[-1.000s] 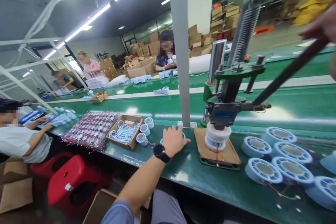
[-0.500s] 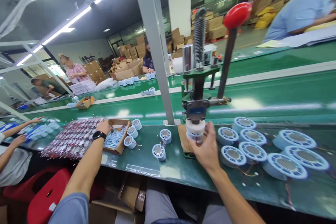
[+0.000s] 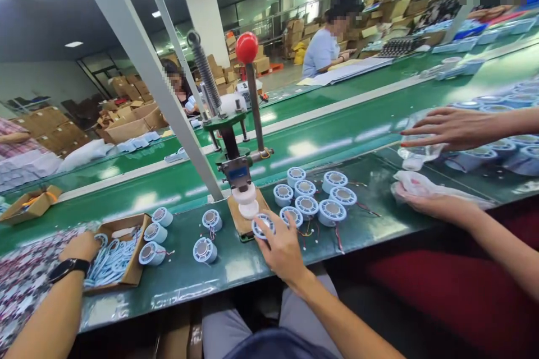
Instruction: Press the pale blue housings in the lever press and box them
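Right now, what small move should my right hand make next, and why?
Perhaps carry the light-blue slotted housing rightward and set it by the similar housings: your right hand holds it in front of the white press head, and those housings stand close by.

A glossy dark green counter (image 3: 233, 262) is running across the view. A lever press (image 3: 238, 171) is standing on it, and a cluster of round blue units (image 3: 306, 206) is sitting just to its right. Two units (image 3: 205, 251) are resting left of the press; three (image 3: 155, 232) are standing beside an open carton (image 3: 137, 261). Wired parts (image 3: 29, 277) are lying farther left.
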`<state>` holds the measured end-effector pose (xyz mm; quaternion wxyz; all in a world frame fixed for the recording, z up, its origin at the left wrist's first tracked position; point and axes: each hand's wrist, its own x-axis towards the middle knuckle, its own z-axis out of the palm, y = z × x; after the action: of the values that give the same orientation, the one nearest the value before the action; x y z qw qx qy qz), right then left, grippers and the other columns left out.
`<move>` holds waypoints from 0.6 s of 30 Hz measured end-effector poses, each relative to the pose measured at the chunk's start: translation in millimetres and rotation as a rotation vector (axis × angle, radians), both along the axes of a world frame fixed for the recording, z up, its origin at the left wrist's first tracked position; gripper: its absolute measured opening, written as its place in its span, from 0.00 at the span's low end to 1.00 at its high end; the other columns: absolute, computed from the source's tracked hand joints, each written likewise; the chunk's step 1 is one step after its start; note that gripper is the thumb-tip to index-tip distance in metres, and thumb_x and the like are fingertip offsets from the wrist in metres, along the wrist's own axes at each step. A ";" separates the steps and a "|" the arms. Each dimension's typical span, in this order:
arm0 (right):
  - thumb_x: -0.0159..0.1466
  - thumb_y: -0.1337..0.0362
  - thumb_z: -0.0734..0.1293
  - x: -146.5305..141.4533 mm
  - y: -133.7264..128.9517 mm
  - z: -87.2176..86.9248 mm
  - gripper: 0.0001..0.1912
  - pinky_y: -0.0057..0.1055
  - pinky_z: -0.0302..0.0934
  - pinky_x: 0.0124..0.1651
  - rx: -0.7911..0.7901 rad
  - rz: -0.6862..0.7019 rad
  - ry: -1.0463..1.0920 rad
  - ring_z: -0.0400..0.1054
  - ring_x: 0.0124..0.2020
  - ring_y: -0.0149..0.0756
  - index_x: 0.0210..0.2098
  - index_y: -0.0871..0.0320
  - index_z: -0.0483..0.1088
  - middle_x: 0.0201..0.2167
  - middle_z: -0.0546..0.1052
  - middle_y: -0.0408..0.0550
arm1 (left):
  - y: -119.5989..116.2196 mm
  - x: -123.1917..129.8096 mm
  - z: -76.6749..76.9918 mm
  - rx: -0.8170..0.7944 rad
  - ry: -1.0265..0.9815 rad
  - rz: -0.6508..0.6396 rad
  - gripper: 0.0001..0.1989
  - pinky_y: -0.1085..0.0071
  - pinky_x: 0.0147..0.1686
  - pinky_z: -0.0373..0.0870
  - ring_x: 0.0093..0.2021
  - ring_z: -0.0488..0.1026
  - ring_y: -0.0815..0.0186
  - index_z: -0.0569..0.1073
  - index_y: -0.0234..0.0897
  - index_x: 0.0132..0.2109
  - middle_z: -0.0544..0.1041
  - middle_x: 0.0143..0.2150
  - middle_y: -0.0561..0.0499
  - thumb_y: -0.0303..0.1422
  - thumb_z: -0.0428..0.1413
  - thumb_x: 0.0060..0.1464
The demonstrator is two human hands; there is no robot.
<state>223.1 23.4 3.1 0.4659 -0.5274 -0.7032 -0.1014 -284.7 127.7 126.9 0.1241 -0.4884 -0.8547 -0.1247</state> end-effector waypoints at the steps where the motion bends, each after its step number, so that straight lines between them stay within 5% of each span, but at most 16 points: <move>1: 0.69 0.67 0.60 8.7 -8.8 -1.4 0.17 0.55 0.38 0.70 -0.014 -0.013 -0.066 0.63 0.59 0.44 0.56 0.55 0.68 0.56 0.69 0.54 | 1.1 -1.4 0.9 -0.013 -0.005 0.023 0.19 0.59 0.34 0.70 0.24 0.69 0.58 0.58 0.37 0.15 0.49 0.10 0.55 0.38 0.56 0.44; 3: 0.70 0.65 0.60 25.7 -19.0 -4.0 0.16 0.56 0.32 0.70 -0.028 -0.055 -0.145 0.62 0.60 0.45 0.55 0.54 0.69 0.57 0.70 0.53 | 3.8 -3.1 3.4 -0.010 -0.002 0.055 0.18 0.59 0.37 0.70 0.27 0.70 0.59 0.59 0.37 0.16 0.51 0.12 0.55 0.38 0.54 0.46; 6: 0.71 0.63 0.59 45.2 -18.1 -7.3 0.15 0.56 0.31 0.70 -0.022 -0.086 -0.228 0.62 0.61 0.46 0.54 0.54 0.71 0.57 0.71 0.52 | 0.8 6.0 3.7 0.094 0.025 0.043 0.12 0.59 0.42 0.70 0.35 0.71 0.59 0.69 0.37 0.24 0.66 0.19 0.52 0.38 0.51 0.51; 9: 0.72 0.63 0.58 58.3 -9.1 -12.2 0.16 0.56 0.33 0.70 -0.042 -0.094 -0.307 0.63 0.61 0.45 0.55 0.54 0.71 0.57 0.70 0.54 | -26.5 45.7 -11.6 0.272 0.033 -0.148 0.13 0.63 0.48 0.70 0.43 0.72 0.62 0.76 0.36 0.39 0.77 0.36 0.51 0.37 0.50 0.55; 11: 0.72 0.63 0.58 66.9 -3.2 -16.4 0.16 0.57 0.36 0.70 -0.058 -0.106 -0.358 0.63 0.61 0.45 0.55 0.53 0.71 0.57 0.69 0.54 | -59.2 89.0 -34.7 0.411 -0.022 -0.502 0.14 0.62 0.50 0.69 0.45 0.73 0.61 0.78 0.35 0.43 0.78 0.42 0.48 0.35 0.51 0.58; 13: 0.72 0.63 0.59 75.6 1.2 -19.0 0.16 0.58 0.38 0.69 -0.072 -0.120 -0.400 0.63 0.61 0.46 0.55 0.52 0.71 0.58 0.69 0.54 | -95.5 135.1 -65.4 0.353 -0.070 -0.745 0.12 0.63 0.50 0.70 0.46 0.73 0.60 0.79 0.39 0.45 0.78 0.43 0.47 0.32 0.52 0.60; 18: 0.70 0.62 0.60 68.7 -0.4 -6.9 0.17 0.63 0.44 0.65 -0.065 -0.129 -0.391 0.59 0.64 0.55 0.57 0.57 0.69 0.61 0.64 0.60 | -150.9 198.2 -128.2 0.128 -0.225 -0.832 0.18 0.57 0.55 0.70 0.56 0.69 0.56 0.78 0.39 0.49 0.73 0.55 0.43 0.22 0.49 0.56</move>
<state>291.8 23.0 -3.8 0.2958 -0.5565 -0.7478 -0.2086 -86.5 -23.1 -1.3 -0.0007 -0.7658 -0.5840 -0.2692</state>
